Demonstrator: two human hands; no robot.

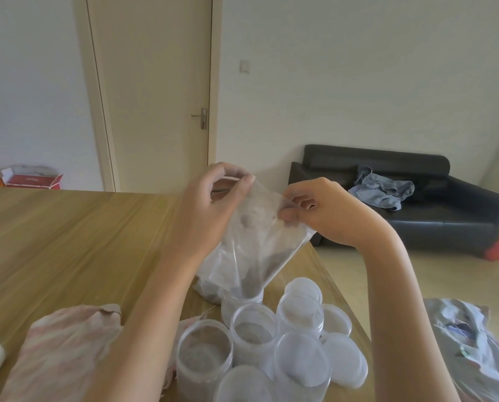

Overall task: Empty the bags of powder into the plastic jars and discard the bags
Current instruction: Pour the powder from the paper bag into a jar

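A clear plastic bag (254,250) of brownish powder hangs tipped, its lower corner in the mouth of a clear jar (241,303) at the back of the jar cluster. My left hand (210,204) pinches the bag's upper left edge. My right hand (323,213) pinches the upper right edge. Powder is gathered in the bag's lower corner. Nearer me stand two open jars (203,355) (254,329) holding powder, and several more clear jars and lids (302,358) crowd around them.
The wooden table (68,242) ends just right of the jars. A pinkish cloth (65,352) lies at the front left. A crumpled clear bag (471,338) lies at the lower right, off the table edge. A black sofa (402,198) stands beyond.
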